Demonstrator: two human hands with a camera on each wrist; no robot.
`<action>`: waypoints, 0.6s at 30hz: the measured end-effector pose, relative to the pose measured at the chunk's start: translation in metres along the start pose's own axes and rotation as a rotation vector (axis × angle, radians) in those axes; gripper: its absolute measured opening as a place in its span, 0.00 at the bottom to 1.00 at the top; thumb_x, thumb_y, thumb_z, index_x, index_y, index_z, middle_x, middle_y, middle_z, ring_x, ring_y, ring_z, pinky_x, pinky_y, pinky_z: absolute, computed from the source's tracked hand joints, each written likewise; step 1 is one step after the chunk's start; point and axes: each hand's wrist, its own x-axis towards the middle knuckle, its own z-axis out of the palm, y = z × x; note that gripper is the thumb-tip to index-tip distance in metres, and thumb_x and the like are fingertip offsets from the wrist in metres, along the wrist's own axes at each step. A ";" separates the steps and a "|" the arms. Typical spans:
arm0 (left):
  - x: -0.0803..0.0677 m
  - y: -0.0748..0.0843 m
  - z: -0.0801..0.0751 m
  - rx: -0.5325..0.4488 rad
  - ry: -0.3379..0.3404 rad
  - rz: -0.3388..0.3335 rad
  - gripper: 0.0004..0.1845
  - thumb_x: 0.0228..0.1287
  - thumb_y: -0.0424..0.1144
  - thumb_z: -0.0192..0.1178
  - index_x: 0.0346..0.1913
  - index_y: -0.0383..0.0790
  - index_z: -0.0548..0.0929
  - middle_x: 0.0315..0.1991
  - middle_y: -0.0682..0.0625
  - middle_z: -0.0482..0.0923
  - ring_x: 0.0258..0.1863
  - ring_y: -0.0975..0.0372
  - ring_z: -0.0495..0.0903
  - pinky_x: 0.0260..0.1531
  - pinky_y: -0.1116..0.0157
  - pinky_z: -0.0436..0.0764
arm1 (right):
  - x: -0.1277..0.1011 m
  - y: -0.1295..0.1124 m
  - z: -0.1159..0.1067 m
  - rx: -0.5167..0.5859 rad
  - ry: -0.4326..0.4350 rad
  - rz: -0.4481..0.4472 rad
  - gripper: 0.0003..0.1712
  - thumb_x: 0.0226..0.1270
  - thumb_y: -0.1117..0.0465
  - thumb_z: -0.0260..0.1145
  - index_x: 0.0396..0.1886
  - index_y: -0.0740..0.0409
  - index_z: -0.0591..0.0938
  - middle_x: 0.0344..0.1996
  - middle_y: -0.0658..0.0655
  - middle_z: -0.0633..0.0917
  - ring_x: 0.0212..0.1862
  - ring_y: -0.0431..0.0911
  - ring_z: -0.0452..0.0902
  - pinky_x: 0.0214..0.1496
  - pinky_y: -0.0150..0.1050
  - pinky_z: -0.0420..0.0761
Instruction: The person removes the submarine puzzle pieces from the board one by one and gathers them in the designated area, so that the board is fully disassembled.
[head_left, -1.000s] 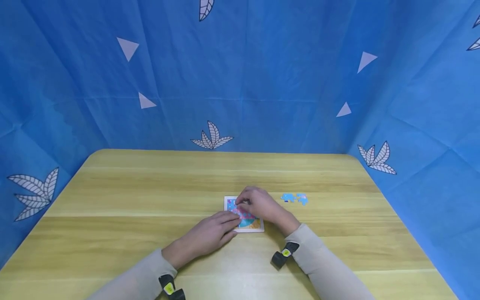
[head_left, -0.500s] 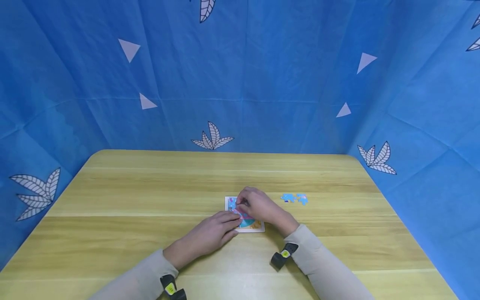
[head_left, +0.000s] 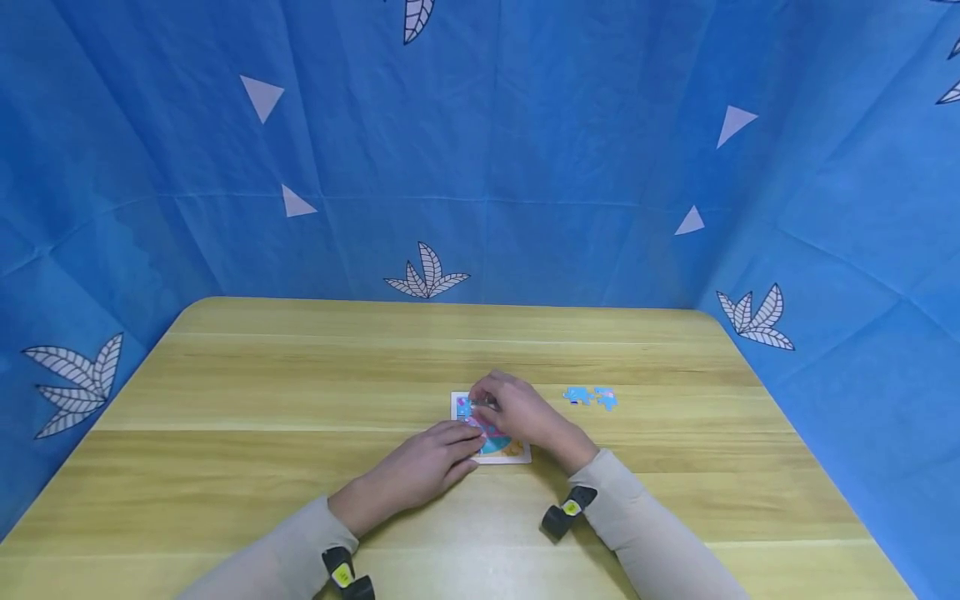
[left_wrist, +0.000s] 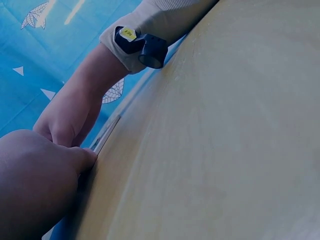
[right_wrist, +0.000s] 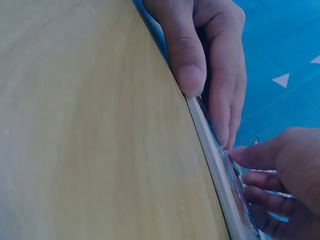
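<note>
A small jigsaw puzzle [head_left: 517,458] with a white border lies on the table, its picture blue, pink and orange. My left hand [head_left: 420,467] rests over its left and lower side, fingers extended on the picture. In the right wrist view, the left thumb [right_wrist: 191,80] lies against the white edge. My right hand [head_left: 517,408] is curled over the upper part, pinching a blue puzzle piece [head_left: 464,406] near the top-left corner between thumb and index finger. That piece is partly covered by the fingertips. A narrow dark gap shows just below it.
Two loose blue puzzle pieces, one left [head_left: 577,395] and one right [head_left: 606,398], lie to the right of the puzzle on the wooden table [head_left: 262,367]. A blue patterned cloth [head_left: 585,150] hangs behind and at both sides. Each wrist wears a black camera [head_left: 566,512].
The right fingertips have shifted slightly at the puzzle's upper left, and the blue area there has changed, with a gap now showing. The left hand stays in place; the loose pieces have not moved.
</note>
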 end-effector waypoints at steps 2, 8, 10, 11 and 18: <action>0.000 0.000 0.000 0.001 0.000 -0.001 0.22 0.68 0.48 0.50 0.60 0.43 0.73 0.59 0.51 0.72 0.59 0.59 0.69 0.62 0.63 0.67 | 0.001 0.000 0.000 -0.005 0.009 -0.017 0.12 0.62 0.56 0.63 0.45 0.52 0.81 0.39 0.48 0.79 0.41 0.41 0.75 0.46 0.38 0.78; 0.000 0.000 0.000 0.002 0.011 0.001 0.22 0.67 0.48 0.51 0.60 0.43 0.73 0.59 0.50 0.72 0.60 0.59 0.69 0.62 0.62 0.67 | 0.002 -0.002 0.003 -0.013 0.018 -0.023 0.15 0.62 0.53 0.62 0.47 0.52 0.81 0.44 0.49 0.77 0.46 0.42 0.74 0.51 0.38 0.76; 0.000 0.000 0.000 0.000 0.015 0.005 0.22 0.67 0.48 0.51 0.60 0.42 0.74 0.59 0.50 0.72 0.60 0.59 0.69 0.62 0.62 0.67 | 0.002 -0.003 0.003 -0.014 0.014 -0.015 0.14 0.62 0.53 0.62 0.46 0.52 0.81 0.44 0.49 0.77 0.46 0.42 0.74 0.50 0.38 0.76; 0.000 0.000 0.000 -0.001 0.016 0.007 0.22 0.67 0.48 0.51 0.60 0.42 0.74 0.59 0.50 0.73 0.60 0.59 0.69 0.62 0.62 0.67 | 0.002 -0.004 0.004 -0.012 0.012 -0.012 0.14 0.62 0.53 0.62 0.45 0.53 0.81 0.44 0.49 0.77 0.45 0.42 0.74 0.49 0.38 0.77; 0.000 0.000 0.000 0.006 0.022 0.008 0.21 0.67 0.48 0.51 0.59 0.42 0.75 0.58 0.50 0.73 0.59 0.59 0.69 0.61 0.62 0.68 | 0.003 -0.006 0.004 -0.005 0.004 0.006 0.13 0.62 0.53 0.63 0.42 0.54 0.81 0.41 0.50 0.76 0.41 0.41 0.73 0.47 0.37 0.77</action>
